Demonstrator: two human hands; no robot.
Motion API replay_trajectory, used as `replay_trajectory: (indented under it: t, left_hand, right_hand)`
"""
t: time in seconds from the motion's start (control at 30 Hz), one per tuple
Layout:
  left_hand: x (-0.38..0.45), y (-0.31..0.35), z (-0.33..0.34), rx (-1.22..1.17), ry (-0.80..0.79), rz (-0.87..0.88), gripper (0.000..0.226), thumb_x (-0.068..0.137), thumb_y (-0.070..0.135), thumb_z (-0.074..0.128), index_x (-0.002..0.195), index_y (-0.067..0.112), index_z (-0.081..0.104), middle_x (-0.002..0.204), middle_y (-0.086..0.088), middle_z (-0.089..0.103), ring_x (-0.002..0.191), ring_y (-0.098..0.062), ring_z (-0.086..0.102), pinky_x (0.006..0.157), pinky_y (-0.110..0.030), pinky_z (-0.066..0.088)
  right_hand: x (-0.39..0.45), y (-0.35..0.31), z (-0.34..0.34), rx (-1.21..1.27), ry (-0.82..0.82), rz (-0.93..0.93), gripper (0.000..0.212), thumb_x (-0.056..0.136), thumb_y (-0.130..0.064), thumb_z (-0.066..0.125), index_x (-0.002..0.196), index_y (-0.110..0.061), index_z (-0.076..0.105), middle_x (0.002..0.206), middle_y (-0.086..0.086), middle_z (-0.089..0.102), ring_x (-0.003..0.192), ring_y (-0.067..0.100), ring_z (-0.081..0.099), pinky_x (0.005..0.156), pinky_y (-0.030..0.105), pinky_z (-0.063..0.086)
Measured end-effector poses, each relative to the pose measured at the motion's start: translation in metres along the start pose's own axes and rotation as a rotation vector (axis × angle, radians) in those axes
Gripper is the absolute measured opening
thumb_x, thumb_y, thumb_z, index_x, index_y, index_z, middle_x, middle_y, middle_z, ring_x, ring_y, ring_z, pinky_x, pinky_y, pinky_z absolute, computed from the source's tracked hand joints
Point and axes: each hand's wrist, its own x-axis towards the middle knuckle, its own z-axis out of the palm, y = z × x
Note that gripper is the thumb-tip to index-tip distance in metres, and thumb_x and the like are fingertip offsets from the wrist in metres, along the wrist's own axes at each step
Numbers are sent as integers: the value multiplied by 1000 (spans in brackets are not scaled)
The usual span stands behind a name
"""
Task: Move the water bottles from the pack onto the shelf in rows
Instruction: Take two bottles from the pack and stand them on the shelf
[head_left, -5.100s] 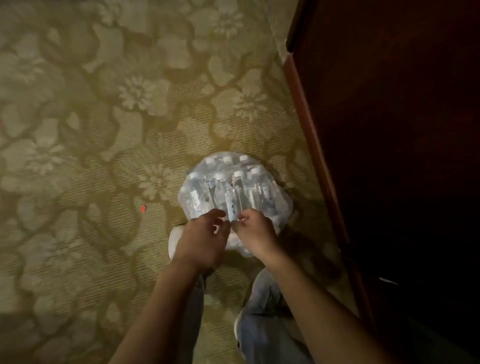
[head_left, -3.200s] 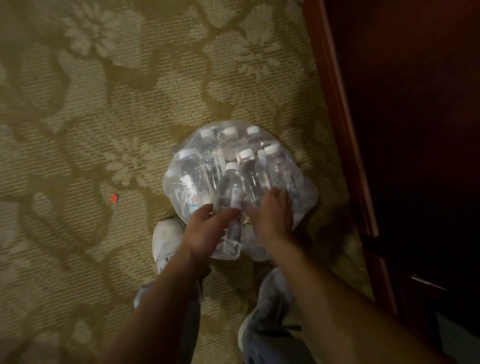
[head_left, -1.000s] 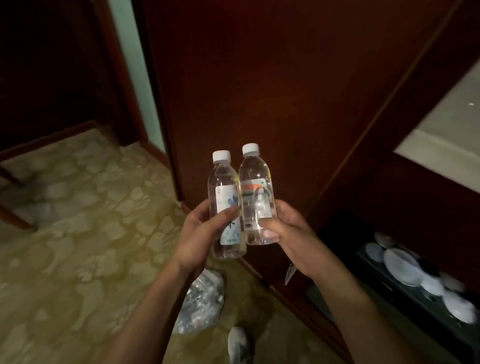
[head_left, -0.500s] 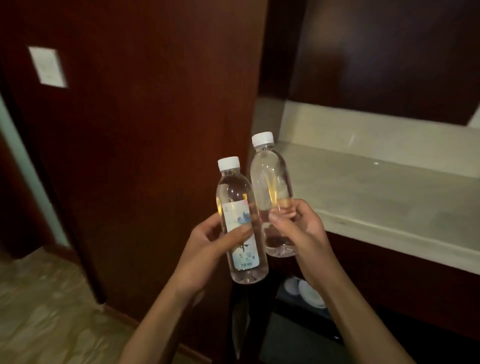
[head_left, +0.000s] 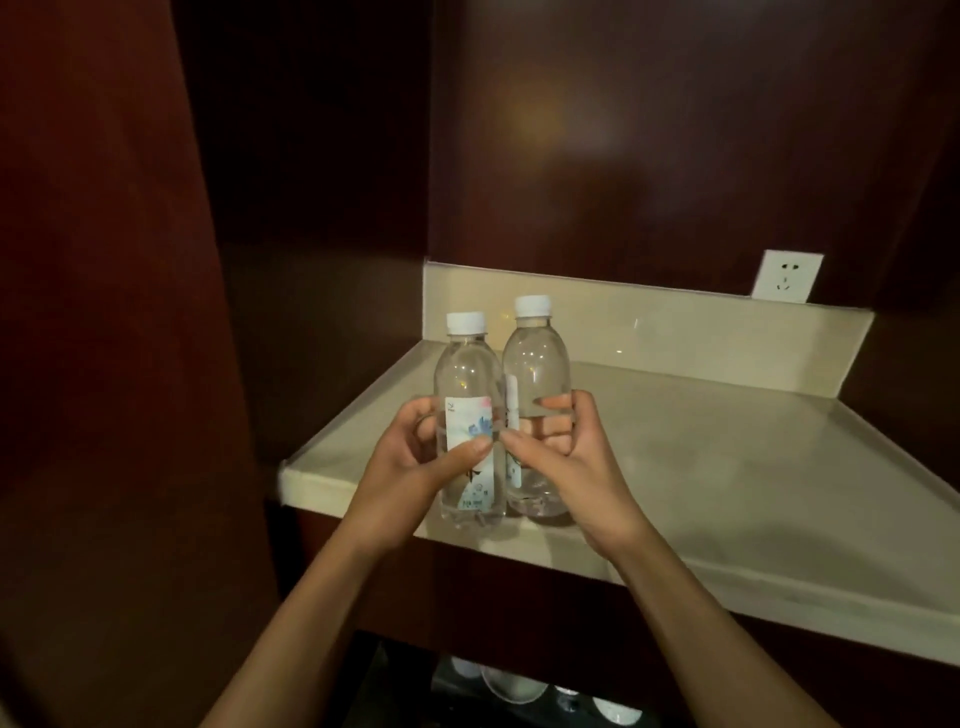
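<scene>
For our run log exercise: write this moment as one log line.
step: placing | left hand: holds left bottle | right hand: holds right bottle | bottles: upright, side by side, at shelf front-left corner | released: no

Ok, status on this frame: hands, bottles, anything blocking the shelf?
Left hand grips left bottle; right hand grips right bottle. Both upright, side by side at shelf front edge. Nothing in the way.

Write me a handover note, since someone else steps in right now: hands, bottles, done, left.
Left hand grips the left bottle; right hand grips the right bottle.
Both bottles stand upright, side by side, near the front left corner of the shelf; whether their bases bear on it cannot be told.
Done: first two brought over.
Left: release them, fetch the rest; pack is out of view.
</scene>
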Motion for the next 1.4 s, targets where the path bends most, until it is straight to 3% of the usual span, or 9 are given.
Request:
replay_trajectory:
  t: [0.17,0.43,0.6,0.73,0.87,1.03,1.13,1.23,1.4]
  left_hand:
    - [40,-19,1,99,23,-37,61,72,18,78,127,8,55,116,-6,74,108,-22,71,80,-30,60]
    - [130,-60,-20,266,-3,7,48,78,3,81,122,13,66,111,-6,76,105,-26,71,87,-41,60]
    - [187,-88,-38,318,-17,-17,43,80,8,81,117,26,69,108,4,76,102,-14,71,78,-30,61]
    - [219,-99,-52,385,19,-5,41,79,17,83,113,34,68,104,16,76,99,-3,70,70,-16,57]
    - [243,-104,-63,556,13,34,42,80,24,81,117,39,64,99,35,69,99,14,62,66,-8,53]
    - [266,-108,-69,608,17,47,49,86,22,77,130,32,58,113,20,65,104,10,60,68,-7,53]
    - [271,-112,-69,592,44,22,59,85,25,77,138,32,53,124,13,65,113,-6,63,83,-22,58]
    - [271,-119,-65,628,64,4,59,78,29,83,126,42,51,113,20,64,109,-5,63,88,-32,59]
    - [273,-126,-67,738,114,13,53,76,30,85,117,40,54,97,23,63,86,10,60,67,-12,51]
  right_hand:
    - [37,19,-26,-2,-47,23,44,68,-41,86,107,-40,67,105,-4,75,103,18,71,83,33,60]
    - [115,67,-32,29,43,160,44,84,6,72,124,-4,57,114,20,71,104,32,70,90,45,58]
    - [164,84,-22,34,104,182,45,84,12,67,124,-1,52,113,23,69,96,27,70,82,40,60]
    - [189,100,-15,36,93,163,43,84,17,63,122,1,49,113,30,65,100,38,68,87,53,57]
    - [220,111,-25,-30,-42,193,39,84,14,66,110,-12,54,96,7,74,84,13,73,67,27,57]
    - [249,115,-36,-44,-214,257,51,83,5,71,126,-17,54,112,6,75,103,23,72,82,36,60]
    - [262,109,-39,-144,-304,251,58,84,5,72,134,-13,50,120,8,71,108,23,71,92,41,59]
    - [256,117,-33,-212,-160,230,55,78,-4,81,126,-18,56,112,2,74,101,20,73,92,48,58]
    - [245,128,-20,-512,22,124,54,70,-34,87,107,-26,49,101,-4,73,92,20,72,85,47,58]
